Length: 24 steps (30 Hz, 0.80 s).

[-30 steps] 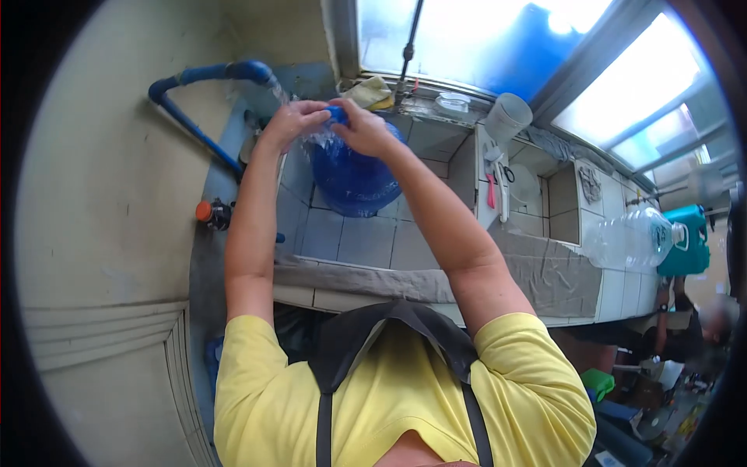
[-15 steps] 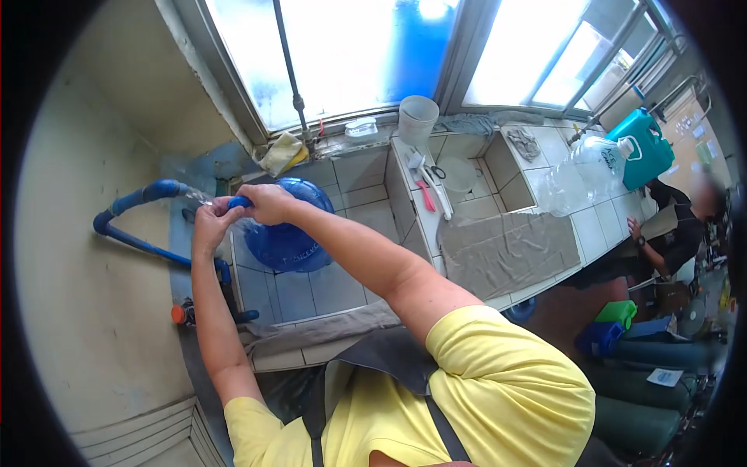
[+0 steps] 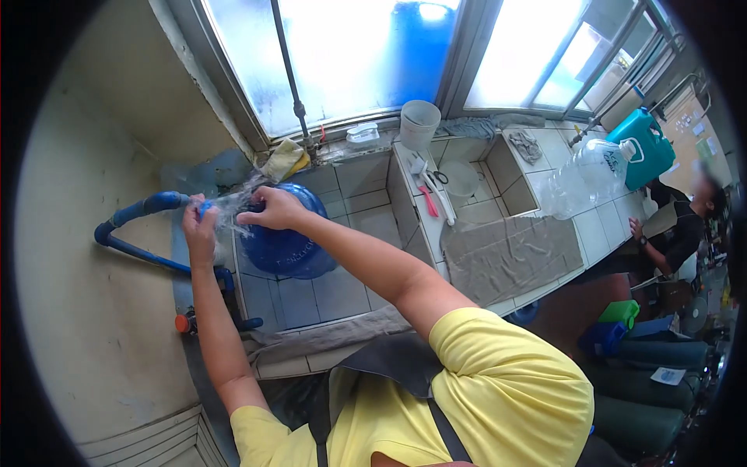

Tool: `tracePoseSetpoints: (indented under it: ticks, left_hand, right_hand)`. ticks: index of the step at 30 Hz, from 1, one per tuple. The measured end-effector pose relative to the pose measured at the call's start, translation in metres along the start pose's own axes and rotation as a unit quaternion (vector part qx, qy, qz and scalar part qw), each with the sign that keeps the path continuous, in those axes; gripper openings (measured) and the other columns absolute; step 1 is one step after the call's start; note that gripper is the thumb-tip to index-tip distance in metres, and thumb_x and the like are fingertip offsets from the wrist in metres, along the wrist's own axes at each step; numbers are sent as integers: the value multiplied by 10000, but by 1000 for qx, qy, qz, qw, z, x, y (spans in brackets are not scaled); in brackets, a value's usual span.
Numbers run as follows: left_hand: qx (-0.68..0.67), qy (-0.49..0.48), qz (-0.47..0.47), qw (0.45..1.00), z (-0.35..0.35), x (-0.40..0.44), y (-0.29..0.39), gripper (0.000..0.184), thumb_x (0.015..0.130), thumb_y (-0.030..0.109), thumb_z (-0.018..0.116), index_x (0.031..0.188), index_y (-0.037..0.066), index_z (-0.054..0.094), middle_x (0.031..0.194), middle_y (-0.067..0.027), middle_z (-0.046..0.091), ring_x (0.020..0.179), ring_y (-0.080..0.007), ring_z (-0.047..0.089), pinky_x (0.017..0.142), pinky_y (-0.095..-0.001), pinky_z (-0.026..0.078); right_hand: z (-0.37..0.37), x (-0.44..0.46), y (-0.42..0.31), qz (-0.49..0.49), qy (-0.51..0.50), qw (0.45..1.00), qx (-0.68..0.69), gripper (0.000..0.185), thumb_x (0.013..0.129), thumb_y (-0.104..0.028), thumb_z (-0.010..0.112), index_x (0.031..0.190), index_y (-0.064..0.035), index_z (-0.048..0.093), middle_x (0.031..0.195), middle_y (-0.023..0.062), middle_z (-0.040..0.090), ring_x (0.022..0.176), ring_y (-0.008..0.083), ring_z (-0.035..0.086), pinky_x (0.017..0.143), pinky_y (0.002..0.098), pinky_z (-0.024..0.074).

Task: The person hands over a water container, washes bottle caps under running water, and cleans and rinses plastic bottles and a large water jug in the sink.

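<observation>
Water pours from the end of a blue pipe point(image 3: 159, 204) and sprays over my hands. My left hand point(image 3: 199, 233) pinches a small blue cap point(image 3: 205, 208) right at the pipe's mouth, in the stream. Just right of it, my right hand point(image 3: 276, 208) is held with thumb and fingers curved apart, nothing visible between them. Beneath my right hand a large blue water jug point(image 3: 288, 253) lies in the tiled sink point(image 3: 342, 300). Splashing water and my right hand hide the jug's neck.
A yellow sponge and cloth point(image 3: 284, 161) sit at the sink's back corner. A white bucket point(image 3: 420, 124), a red-handled brush point(image 3: 429, 201), a grey cloth point(image 3: 510, 253), a clear jug point(image 3: 587, 179) and a teal jerrycan point(image 3: 642, 148) stand rightward. A person point(image 3: 677, 226) is at far right.
My right hand has let go of the blue cap and opened, moving slightly right. My left hand has carried the cap left to the pipe's mouth, and the water now sprays widely.
</observation>
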<state>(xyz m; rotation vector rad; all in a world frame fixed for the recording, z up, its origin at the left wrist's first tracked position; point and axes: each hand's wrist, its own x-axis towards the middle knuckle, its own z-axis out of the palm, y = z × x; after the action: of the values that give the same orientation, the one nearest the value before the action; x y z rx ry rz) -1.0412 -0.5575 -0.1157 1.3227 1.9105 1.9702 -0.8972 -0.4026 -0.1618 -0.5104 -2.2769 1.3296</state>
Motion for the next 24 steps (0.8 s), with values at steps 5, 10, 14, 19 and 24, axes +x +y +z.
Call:
tracePoseSetpoints:
  ticks: [5, 10, 14, 19, 24]
  left_hand:
    - [-88, -63, -58, 992, 42, 1, 55, 123, 867, 76, 601, 972, 67, 538, 908, -36, 586, 850, -126, 576, 686, -330, 480]
    - [256, -176, 27, 950, 53, 9, 54, 205, 850, 196, 674, 985, 76, 577, 934, -89, 558, 907, -233, 598, 733, -372, 503]
    - [414, -218, 132, 874, 58, -7, 62, 284, 816, 229, 724, 1028, 77, 610, 960, -137, 558, 917, -327, 590, 787, -397, 511]
    - [442, -256, 170, 843, 56, -14, 46, 379, 759, 223, 774, 1087, 90, 639, 1023, -150, 599, 970, -366, 593, 873, -417, 500]
    - [366, -295, 45, 882, 44, -15, 34, 445, 718, 222, 805, 1112, 91, 646, 1113, -142, 632, 1046, -343, 605, 940, -393, 482]
  right_hand:
    - [28, -30, 13, -93, 168, 979, 70, 650, 643, -432, 860, 1088, -36, 603, 1004, 190, 682, 1004, 400, 635, 855, 447, 512]
    - [45, -6, 18, -60, 38, 997, 5, 650, 608, -370, 864, 1106, -57, 587, 998, 191, 682, 1007, 396, 635, 883, 430, 506]
    - [25, 15, 26, -136, -185, 973, -24, 684, 616, -410, 831, 1167, -88, 583, 1044, 195, 672, 1060, 383, 617, 931, 439, 480]
    - [6, -26, 42, -136, -24, 934, -329, 908, 724, -674, 709, 1445, -176, 469, 1468, 261, 426, 1376, 449, 378, 1085, 518, 367]
    - [-26, -95, 71, -61, -46, 975, -209, 884, 845, -737, 531, 1527, -206, 347, 1577, 261, 244, 1449, 467, 237, 1139, 537, 302]
